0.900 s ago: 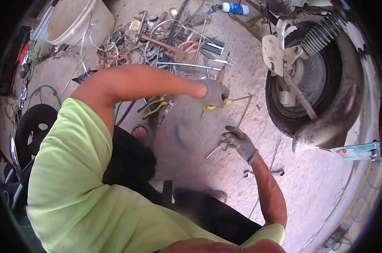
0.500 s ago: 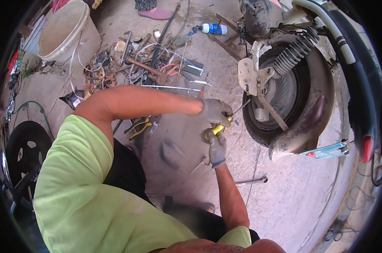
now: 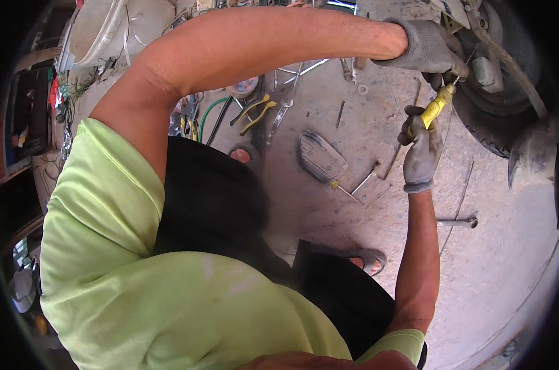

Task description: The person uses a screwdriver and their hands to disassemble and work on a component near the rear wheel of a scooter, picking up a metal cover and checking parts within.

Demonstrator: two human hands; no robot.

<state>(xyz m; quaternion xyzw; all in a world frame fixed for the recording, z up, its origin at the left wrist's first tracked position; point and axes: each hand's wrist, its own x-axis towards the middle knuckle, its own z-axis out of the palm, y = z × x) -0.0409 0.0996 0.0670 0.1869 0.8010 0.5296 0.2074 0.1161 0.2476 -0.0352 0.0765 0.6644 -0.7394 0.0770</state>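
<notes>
My right hand (image 3: 421, 148), gloved in grey, is closed round the yellow handle of a screwdriver (image 3: 437, 106), which points up toward a wheel's hub area. Just above it, my gloved left hand (image 3: 427, 49) has its fingers curled by the metal shaft, partly hiding what they grip. The black tyre (image 3: 483, 117) and a rusty metal arm (image 3: 513, 65) of a scooter are beside both hands. Below and left of them, a flat dirty cover (image 3: 321, 155) lies on the concrete floor (image 3: 365, 222) among thin rods.
Yellow-handled pliers (image 3: 259, 120), a wrench (image 3: 282, 113) and scattered hoses and tools lie at upper left, near a plastic bucket (image 3: 97, 34). A spanner (image 3: 452, 222) lies beside my right forearm. My sandalled foot (image 3: 370, 262) rests below.
My right hand has come up from the floor onto the screwdriver's yellow handle. Both hands and the screwdriver have moved up and right, closer to the wheel. The camera view has shifted.
</notes>
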